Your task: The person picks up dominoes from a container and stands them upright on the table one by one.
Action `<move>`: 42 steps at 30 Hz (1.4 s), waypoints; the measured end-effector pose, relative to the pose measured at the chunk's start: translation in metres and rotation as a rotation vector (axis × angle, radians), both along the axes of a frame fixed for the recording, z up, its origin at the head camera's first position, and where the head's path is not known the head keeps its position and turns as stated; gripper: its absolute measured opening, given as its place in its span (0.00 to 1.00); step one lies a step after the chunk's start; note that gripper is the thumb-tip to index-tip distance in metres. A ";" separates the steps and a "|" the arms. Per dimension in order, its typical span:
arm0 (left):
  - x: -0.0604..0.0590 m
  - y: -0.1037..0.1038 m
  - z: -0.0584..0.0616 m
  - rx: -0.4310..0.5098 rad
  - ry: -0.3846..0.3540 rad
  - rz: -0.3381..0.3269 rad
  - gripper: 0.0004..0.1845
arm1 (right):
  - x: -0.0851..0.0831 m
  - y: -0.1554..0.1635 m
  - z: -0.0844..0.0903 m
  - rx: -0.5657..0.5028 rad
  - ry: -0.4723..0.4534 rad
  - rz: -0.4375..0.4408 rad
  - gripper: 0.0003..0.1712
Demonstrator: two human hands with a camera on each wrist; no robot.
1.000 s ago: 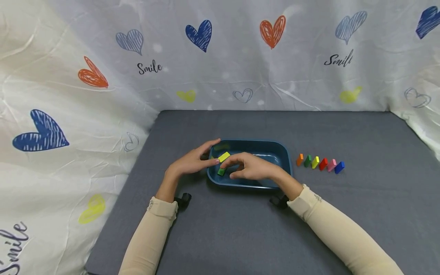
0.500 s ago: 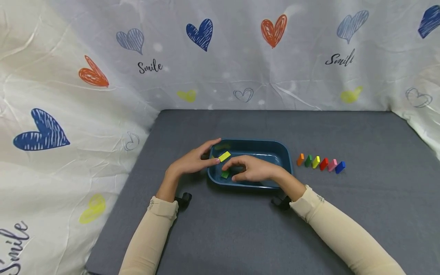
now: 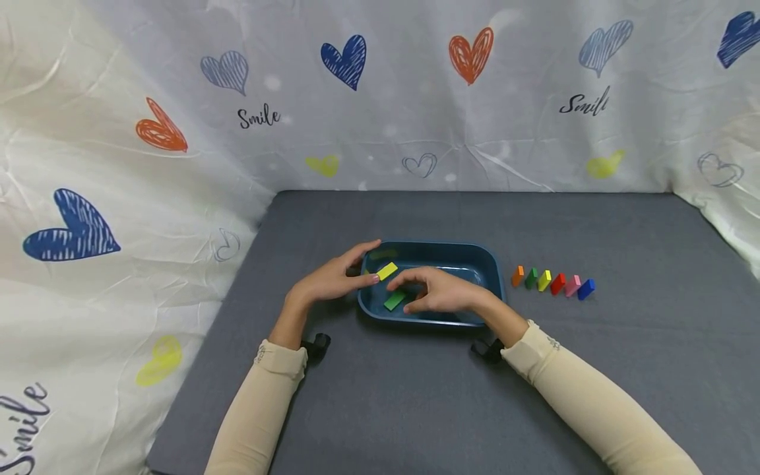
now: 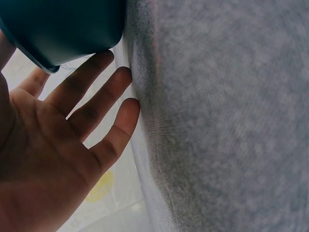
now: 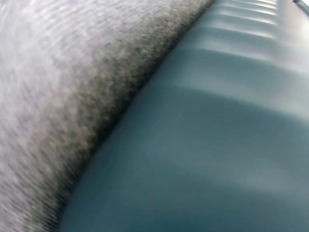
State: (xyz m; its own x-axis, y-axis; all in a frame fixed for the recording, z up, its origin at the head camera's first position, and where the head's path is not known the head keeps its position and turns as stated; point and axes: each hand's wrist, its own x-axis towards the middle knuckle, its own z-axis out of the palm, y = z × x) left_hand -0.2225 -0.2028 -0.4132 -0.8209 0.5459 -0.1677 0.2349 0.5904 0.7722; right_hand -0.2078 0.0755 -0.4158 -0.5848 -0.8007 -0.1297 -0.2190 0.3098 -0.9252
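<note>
In the head view my left hand (image 3: 332,278) rests at the left end of a dark blue tray (image 3: 433,321), its thumb over the rim. The left wrist view shows that hand's fingers (image 4: 94,116) spread and fairly straight, touching the tray's outer wall (image 4: 72,34). A yellow block (image 3: 387,271) lies in the tray by the thumb tip. My right hand (image 3: 442,290) reaches over the near rim, its fingers bent above a green block (image 3: 394,301). Whether they pinch it is unclear. The right wrist view holds only the tray's side (image 5: 203,140) and cloth.
Right of the tray, several thin blocks stand in a slanting row, from an orange block (image 3: 518,276) to a blue block (image 3: 586,289). Grey cloth (image 3: 404,396) covers the table. A white curtain (image 3: 386,132) with printed hearts hangs behind and at the left.
My right hand has shifted slightly to the right, and the green block has moved the same way and turned, showing more of its broad face. The left hand and tray have stayed put.
</note>
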 end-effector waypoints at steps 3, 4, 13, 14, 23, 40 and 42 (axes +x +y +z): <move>0.000 0.000 0.000 0.008 -0.009 -0.001 0.40 | 0.000 0.001 -0.001 0.014 0.020 0.006 0.28; -0.001 0.000 0.000 0.011 -0.009 -0.002 0.40 | 0.000 0.001 -0.002 0.020 0.025 0.003 0.28; -0.002 0.001 0.002 0.012 -0.001 -0.006 0.40 | 0.000 0.000 0.002 0.043 0.037 -0.011 0.27; -0.002 0.000 0.002 0.011 -0.001 -0.006 0.40 | 0.000 -0.001 0.002 0.042 0.039 -0.008 0.28; -0.001 0.000 0.000 0.009 -0.001 -0.001 0.40 | -0.001 -0.013 0.000 0.053 0.002 0.049 0.29; 0.000 -0.001 0.000 0.015 -0.013 0.000 0.40 | 0.000 0.000 0.001 0.088 -0.146 0.196 0.22; 0.000 -0.001 0.000 0.016 -0.009 -0.002 0.40 | 0.000 0.002 0.001 0.084 -0.160 0.193 0.23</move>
State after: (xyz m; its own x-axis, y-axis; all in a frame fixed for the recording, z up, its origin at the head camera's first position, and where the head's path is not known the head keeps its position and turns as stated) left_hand -0.2229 -0.2038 -0.4135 -0.8182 0.5502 -0.1668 0.2287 0.5777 0.7836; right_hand -0.2078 0.0775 -0.4150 -0.3889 -0.8781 -0.2788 -0.1342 0.3534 -0.9258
